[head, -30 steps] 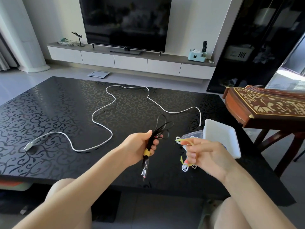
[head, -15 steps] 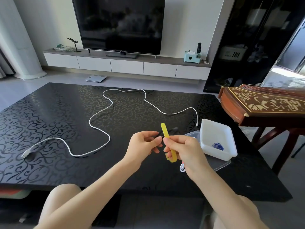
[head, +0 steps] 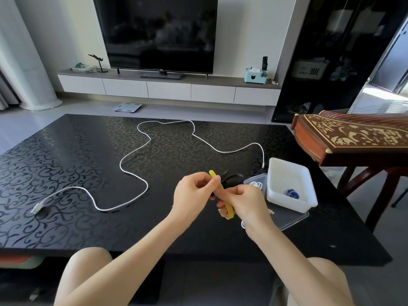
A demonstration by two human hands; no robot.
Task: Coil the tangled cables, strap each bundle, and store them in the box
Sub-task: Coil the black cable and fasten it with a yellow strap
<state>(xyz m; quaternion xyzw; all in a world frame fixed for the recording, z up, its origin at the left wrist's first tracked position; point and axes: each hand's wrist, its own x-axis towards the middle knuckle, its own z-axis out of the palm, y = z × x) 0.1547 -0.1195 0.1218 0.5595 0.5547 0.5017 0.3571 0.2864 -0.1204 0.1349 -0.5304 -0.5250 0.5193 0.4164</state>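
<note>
My left hand (head: 193, 194) grips a coiled black cable (head: 231, 178), whose loops stick out behind my fingers. My right hand (head: 245, 203) pinches a yellow strap (head: 227, 206) that runs diagonally from my left thumb down below my right fingers. A long white cable (head: 132, 160) lies uncoiled across the black patterned table (head: 66, 173). The white box (head: 289, 184) stands right of my hands with a blue item (head: 291, 193) inside. Its clear lid (head: 287, 217) lies beside it with a coiled white cable (head: 256, 184) partly hidden behind my right hand.
A wooden zither (head: 353, 138) on a stand overhangs the table's right side. Beyond the table are a TV (head: 159, 34) on a low white cabinet (head: 167, 89) and a scale (head: 128, 107) on the floor. My knees sit under the table's near edge.
My right hand came in from the lid area to meet my left hand and brought the yellow strap against the black cable bundle. The hands now touch around the bundle.
</note>
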